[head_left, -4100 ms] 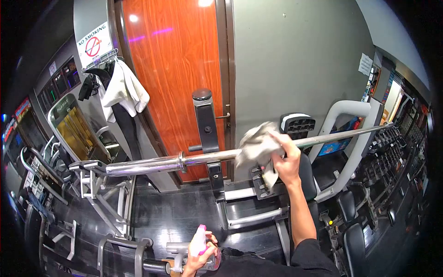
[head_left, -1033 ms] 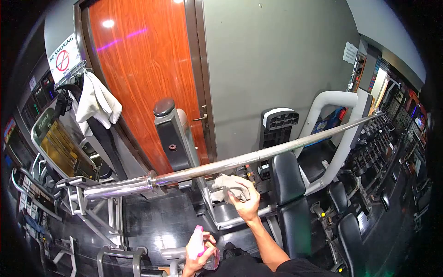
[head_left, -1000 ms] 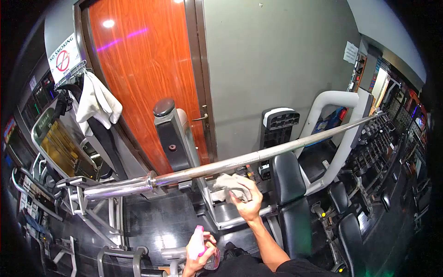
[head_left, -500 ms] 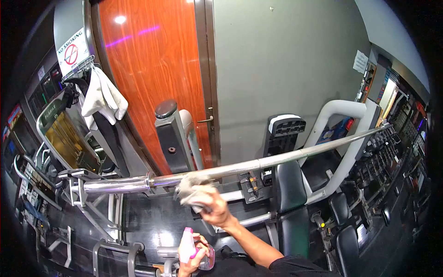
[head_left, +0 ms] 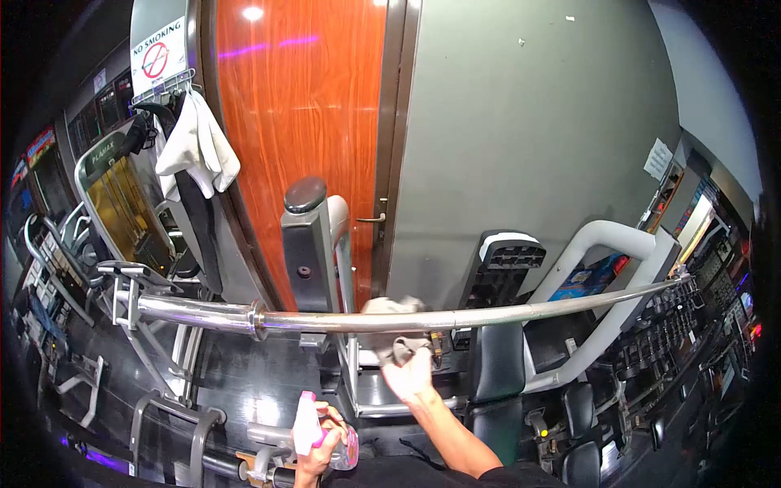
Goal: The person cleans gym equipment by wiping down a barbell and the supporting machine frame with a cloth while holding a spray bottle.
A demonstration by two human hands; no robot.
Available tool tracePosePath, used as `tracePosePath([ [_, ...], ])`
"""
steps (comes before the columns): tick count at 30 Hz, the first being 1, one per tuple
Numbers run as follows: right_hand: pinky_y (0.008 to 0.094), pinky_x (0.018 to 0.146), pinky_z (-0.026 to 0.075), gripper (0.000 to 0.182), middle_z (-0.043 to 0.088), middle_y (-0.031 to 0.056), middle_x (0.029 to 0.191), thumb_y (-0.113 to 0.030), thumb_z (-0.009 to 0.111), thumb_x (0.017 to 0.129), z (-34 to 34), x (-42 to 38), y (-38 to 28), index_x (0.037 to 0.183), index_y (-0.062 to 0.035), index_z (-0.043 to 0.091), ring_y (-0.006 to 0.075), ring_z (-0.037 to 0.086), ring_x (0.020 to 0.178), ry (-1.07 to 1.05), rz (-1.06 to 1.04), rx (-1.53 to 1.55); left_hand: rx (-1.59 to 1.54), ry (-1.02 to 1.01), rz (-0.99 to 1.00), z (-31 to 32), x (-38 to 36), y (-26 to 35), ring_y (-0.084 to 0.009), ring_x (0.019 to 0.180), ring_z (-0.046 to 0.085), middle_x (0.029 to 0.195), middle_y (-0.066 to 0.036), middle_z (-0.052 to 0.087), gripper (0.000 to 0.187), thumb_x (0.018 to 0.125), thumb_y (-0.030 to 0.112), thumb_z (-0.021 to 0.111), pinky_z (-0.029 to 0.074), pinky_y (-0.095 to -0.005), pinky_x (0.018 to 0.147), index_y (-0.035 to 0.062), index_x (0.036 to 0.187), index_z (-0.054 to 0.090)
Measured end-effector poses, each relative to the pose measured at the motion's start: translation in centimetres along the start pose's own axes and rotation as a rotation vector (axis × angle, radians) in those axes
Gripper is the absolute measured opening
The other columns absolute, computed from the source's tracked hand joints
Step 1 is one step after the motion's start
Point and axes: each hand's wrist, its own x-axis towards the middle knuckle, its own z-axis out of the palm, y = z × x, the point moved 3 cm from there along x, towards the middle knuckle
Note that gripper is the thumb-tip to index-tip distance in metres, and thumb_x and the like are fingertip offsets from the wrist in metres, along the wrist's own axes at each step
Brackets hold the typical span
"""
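A long metal barbell (head_left: pixel 488 315) lies across the view, its thick sleeve end at the left. Just under the bar, my right hand (head_left: pixel 409 376) is closed on a greyish cloth (head_left: pixel 407 348). Part of that cloth shows above the bar too, so it seems to wrap behind it; the fingers are partly hidden in its folds. Lower down and to the left, my left hand (head_left: pixel 325 439) grips a spray bottle (head_left: pixel 306 423) with a pink and white head and a clear body, held upright below the bar.
A rack upright (head_left: pixel 126 305) stands at the bar's left end. Behind are a wooden door (head_left: pixel 297 122), a grey wall (head_left: pixel 521 130) and a white cloth (head_left: pixel 195 150) on a hook. A padded black bench (head_left: pixel 498 366) sits below the bar, with dumbbells (head_left: pixel 663 342) at the far right.
My right hand and the cloth have moved right along the bar, the cloth now showing above and below it. The left hand still holds the spray bottle. The camera view has shifted slightly.
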Motion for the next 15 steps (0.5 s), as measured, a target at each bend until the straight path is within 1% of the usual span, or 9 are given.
tracePosePath([
  [4, 0.0389, 0.091, 0.049, 0.037, 0.057, 0.0111, 0.122, -0.023, 0.037, 0.098, 4.6, -1.1, 4.3, 0.127, -0.0032, 0.050, 0.0253, 0.058, 0.099, -0.271, 0.532, 0.324, 0.038, 0.003, -0.012, 0.9, 1.2, -0.5, -0.0197, 0.067, 0.061, 0.095, -0.016, 0.054, 0.050, 0.080, -0.010, 0.057, 0.053, -0.0315, 0.062, 0.0024, 0.126, 0.043],
  [5, 0.0413, 0.099, 0.045, 0.040, 0.056, 0.0148, 0.126, -0.020, 0.034, 0.099, 4.0, -1.2, 4.0, 0.130, -0.0009, 0.048, 0.0285, 0.056, 0.109, -0.347, 0.522, 0.355, 0.054, -0.006, 0.020, 1.1, 1.5, -0.5, -0.0196, 0.067, 0.061, 0.095, -0.016, 0.055, 0.049, 0.080, -0.010, 0.057, 0.052, -0.0312, 0.062, 0.0022, 0.125, 0.043],
  [7, 0.0398, 0.107, 0.038, 0.040, 0.060, 0.0120, 0.124, -0.026, 0.036, 0.097, 3.0, -1.5, 2.3, 0.126, -0.0044, 0.054, 0.0252, 0.056, 0.116, -0.295, 0.432, -0.151, 0.072, -0.010, 0.044, 1.0, 1.6, -0.5, -0.0195, 0.067, 0.061, 0.094, -0.016, 0.055, 0.049, 0.080, -0.010, 0.057, 0.052, -0.0308, 0.062, 0.0020, 0.125, 0.043],
  [9, 0.0433, 0.107, 0.038, 0.044, 0.057, 0.0130, 0.128, -0.027, 0.035, 0.095, 2.1, -2.3, -0.2, 0.130, -0.0041, 0.049, 0.0253, 0.054, 0.119, -0.357, 0.360, -0.153, 0.152, -0.063, -0.007, 1.1, 1.1, -0.4, -0.0209, 0.066, 0.059, 0.100, -0.013, 0.049, 0.056, 0.086, 0.009, 0.063, 0.051, -0.0393, 0.069, 0.0097, 0.134, 0.034],
  [10, 0.0457, 0.104, 0.041, 0.044, 0.056, 0.0137, 0.129, -0.027, 0.034, 0.096, -0.4, -2.5, -2.5, 0.133, -0.0059, 0.047, 0.0266, 0.054, 0.118, -0.251, 0.442, 0.128, 0.150, -0.058, -0.014, 1.1, 0.9, -0.5, -0.0209, 0.066, 0.059, 0.100, -0.013, 0.049, 0.056, 0.086, 0.009, 0.063, 0.051, -0.0393, 0.069, 0.0097, 0.134, 0.034],
  [11, 0.0474, 0.100, 0.044, 0.042, 0.053, 0.0135, 0.132, -0.025, 0.035, 0.096, 0.6, -3.0, -4.1, 0.132, -0.0070, 0.047, 0.0281, 0.054, 0.116, -0.025, 0.241, 0.002, 0.147, -0.047, 0.002, 1.1, 0.6, -0.5, -0.0210, 0.066, 0.059, 0.100, -0.013, 0.049, 0.056, 0.086, 0.010, 0.063, 0.051, -0.0392, 0.069, 0.0099, 0.134, 0.034],
  [12, 0.0467, 0.103, 0.042, 0.042, 0.047, 0.0137, 0.137, -0.023, 0.037, 0.096, 2.7, -3.7, -5.4, 0.133, -0.0065, 0.045, 0.0291, 0.052, 0.118, -0.119, 0.021, -0.053, 0.146, -0.034, 0.021, 0.9, 0.4, -0.5, -0.0211, 0.065, 0.059, 0.100, -0.013, 0.050, 0.056, 0.086, 0.010, 0.064, 0.051, -0.0392, 0.070, 0.0101, 0.133, 0.035],
  [13, 0.0473, 0.106, 0.038, 0.037, 0.050, 0.0133, 0.132, -0.020, 0.040, 0.094, 4.6, -4.1, -6.6, 0.128, -0.0066, 0.049, 0.0298, 0.052, 0.118, -0.346, 0.036, 0.142, 0.148, -0.028, 0.024, 0.7, 0.2, -0.5, -0.0211, 0.065, 0.059, 0.100, -0.013, 0.050, 0.056, 0.086, 0.010, 0.064, 0.051, -0.0392, 0.070, 0.0101, 0.133, 0.035],
  [15, 0.0386, 0.086, 0.053, 0.036, 0.058, 0.0104, 0.114, -0.016, 0.048, 0.088, 8.2, -6.2, -7.3, 0.123, -0.0060, 0.050, 0.0198, 0.059, 0.101, -0.088, -0.393, -0.112, 0.138, -0.035, 0.022, 0.4, -0.4, -0.7, -0.0211, 0.065, 0.059, 0.100, -0.014, 0.050, 0.056, 0.086, 0.010, 0.064, 0.051, -0.0396, 0.070, 0.0107, 0.133, 0.035],
])
